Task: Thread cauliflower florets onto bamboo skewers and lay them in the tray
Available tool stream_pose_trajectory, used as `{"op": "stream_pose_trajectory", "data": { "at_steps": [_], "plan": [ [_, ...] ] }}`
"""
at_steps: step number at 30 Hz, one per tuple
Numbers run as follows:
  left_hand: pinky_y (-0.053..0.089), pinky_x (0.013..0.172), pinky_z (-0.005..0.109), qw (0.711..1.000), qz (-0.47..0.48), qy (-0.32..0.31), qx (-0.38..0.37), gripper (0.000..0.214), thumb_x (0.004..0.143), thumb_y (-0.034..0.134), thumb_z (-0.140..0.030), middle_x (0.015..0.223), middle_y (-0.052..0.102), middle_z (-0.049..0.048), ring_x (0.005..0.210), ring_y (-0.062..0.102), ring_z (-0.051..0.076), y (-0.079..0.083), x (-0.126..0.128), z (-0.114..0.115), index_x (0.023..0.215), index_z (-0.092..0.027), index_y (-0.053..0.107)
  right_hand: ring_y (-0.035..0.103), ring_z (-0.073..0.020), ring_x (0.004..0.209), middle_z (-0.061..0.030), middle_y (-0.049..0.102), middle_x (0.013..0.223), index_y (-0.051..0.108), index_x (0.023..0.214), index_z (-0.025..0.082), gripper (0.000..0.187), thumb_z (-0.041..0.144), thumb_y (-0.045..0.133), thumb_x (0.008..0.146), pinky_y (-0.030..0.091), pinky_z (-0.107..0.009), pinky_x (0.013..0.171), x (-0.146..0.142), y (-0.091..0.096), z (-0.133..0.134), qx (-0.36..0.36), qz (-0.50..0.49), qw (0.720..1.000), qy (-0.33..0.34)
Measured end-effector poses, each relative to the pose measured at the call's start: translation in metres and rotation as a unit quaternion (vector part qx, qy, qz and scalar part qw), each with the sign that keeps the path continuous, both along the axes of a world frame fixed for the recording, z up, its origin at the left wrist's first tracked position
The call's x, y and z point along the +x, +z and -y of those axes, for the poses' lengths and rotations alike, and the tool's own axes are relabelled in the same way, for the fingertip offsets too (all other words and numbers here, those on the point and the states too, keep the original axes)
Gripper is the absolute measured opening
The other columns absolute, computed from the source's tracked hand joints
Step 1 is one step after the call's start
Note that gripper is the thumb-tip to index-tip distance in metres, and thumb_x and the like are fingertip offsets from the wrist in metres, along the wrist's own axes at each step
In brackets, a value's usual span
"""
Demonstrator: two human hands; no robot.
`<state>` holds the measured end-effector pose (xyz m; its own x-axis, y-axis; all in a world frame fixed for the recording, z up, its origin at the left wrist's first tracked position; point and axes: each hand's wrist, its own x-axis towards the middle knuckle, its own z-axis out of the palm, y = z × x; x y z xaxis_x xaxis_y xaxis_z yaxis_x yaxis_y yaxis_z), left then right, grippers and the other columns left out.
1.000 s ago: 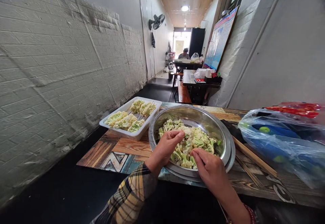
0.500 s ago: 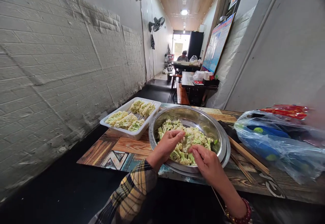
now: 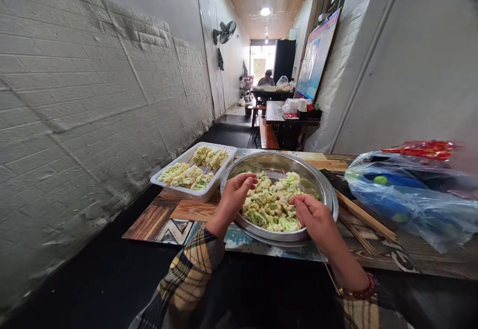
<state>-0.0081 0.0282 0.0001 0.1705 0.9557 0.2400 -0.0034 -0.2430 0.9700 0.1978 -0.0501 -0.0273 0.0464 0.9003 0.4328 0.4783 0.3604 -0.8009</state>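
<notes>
My right hand (image 3: 313,214) is closed in a pinch over the right side of a steel bowl (image 3: 228,182). A thin wooden skewer (image 3: 329,272) sticks out below that hand towards me; its front end is hard to make out against the cauliflower. Pale green and white cauliflower florets (image 3: 269,202) fill much of the bowl. Above the bowl's left side is my left hand (image 3: 236,194), its fingers loosely bent and nothing visible in them. To the left, a white plastic tray (image 3: 179,193) holds several finished cauliflower skewers (image 3: 190,175).
Loose wooden skewers (image 3: 364,217) lie right of the bowl, beside a clear plastic bag (image 3: 407,194) with blue and green contents. A red packet (image 3: 421,150) lies behind it. Farther back are another table (image 3: 274,112), a bench (image 3: 268,135) and a seated person (image 3: 266,79).
My hands have moved apart: the left went left and up, the right shifted right with the skewer. The view has tilted slightly.
</notes>
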Motion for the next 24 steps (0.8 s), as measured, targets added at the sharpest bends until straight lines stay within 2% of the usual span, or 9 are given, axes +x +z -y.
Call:
{"op": "stream_pose_trajectory", "data": {
  "at_steps": [4, 9, 13, 17, 24],
  "plan": [
    [0.048, 0.070, 0.030, 0.989, -0.137, -0.026, 0.039, 0.028, 0.078, 0.058, -0.036, 0.085, 0.071, 0.0091, 0.077, 0.063, 0.019, -0.009, -0.002, -0.008, 0.091, -0.014, 0.070, 0.043, -0.0104, 0.043, 0.0044, 0.046, 0.048, 0.065, 0.088, 0.016, 0.038, 0.048, 0.044, 0.090, 0.032, -0.021, 0.041, 0.013, 0.002, -0.008, -0.021, -0.022, 1.000, 0.005],
    [0.046, 0.069, 0.028, 0.944, -0.307, -0.037, 0.112, 0.021, 0.081, 0.054, -0.028, 0.085, 0.071, 0.0078, 0.078, 0.063, 0.020, -0.009, -0.001, -0.016, 0.090, -0.017, 0.070, 0.039, -0.0099, 0.043, 0.0060, 0.042, 0.047, 0.063, 0.089, 0.015, 0.037, 0.046, 0.044, 0.091, 0.030, -0.022, 0.043, 0.023, 0.001, -0.011, -0.053, -0.072, 0.996, 0.030],
    [0.044, 0.074, 0.028, 0.875, -0.453, -0.031, 0.168, 0.019, 0.079, 0.052, -0.019, 0.086, 0.068, 0.0066, 0.079, 0.060, 0.019, 0.000, -0.014, -0.026, 0.085, -0.019, 0.070, 0.040, -0.0098, 0.044, 0.0061, 0.042, 0.049, 0.063, 0.092, 0.015, 0.034, 0.042, 0.042, 0.093, 0.030, -0.022, 0.044, 0.025, 0.004, -0.009, -0.065, -0.087, 0.993, 0.038],
    [0.043, 0.078, 0.029, 0.799, -0.555, -0.097, 0.211, 0.020, 0.074, 0.051, -0.012, 0.085, 0.065, 0.0076, 0.082, 0.058, 0.019, 0.004, -0.024, -0.032, 0.081, -0.017, 0.069, 0.041, -0.0102, 0.045, 0.0059, 0.043, 0.049, 0.063, 0.089, 0.016, 0.032, 0.040, 0.041, 0.093, 0.032, -0.023, 0.046, 0.026, 0.007, -0.008, -0.059, -0.075, 0.994, 0.046],
    [0.043, 0.075, 0.029, 0.694, -0.665, -0.170, 0.218, 0.019, 0.066, 0.058, -0.011, 0.083, 0.063, 0.0072, 0.080, 0.056, 0.019, 0.007, -0.010, -0.035, 0.080, -0.018, 0.069, 0.044, -0.0111, 0.048, 0.0039, 0.046, 0.052, 0.063, 0.088, 0.016, 0.031, 0.037, 0.040, 0.094, 0.034, -0.023, 0.048, 0.031, 0.007, -0.008, -0.031, -0.046, 0.998, 0.041]
  ]
}}
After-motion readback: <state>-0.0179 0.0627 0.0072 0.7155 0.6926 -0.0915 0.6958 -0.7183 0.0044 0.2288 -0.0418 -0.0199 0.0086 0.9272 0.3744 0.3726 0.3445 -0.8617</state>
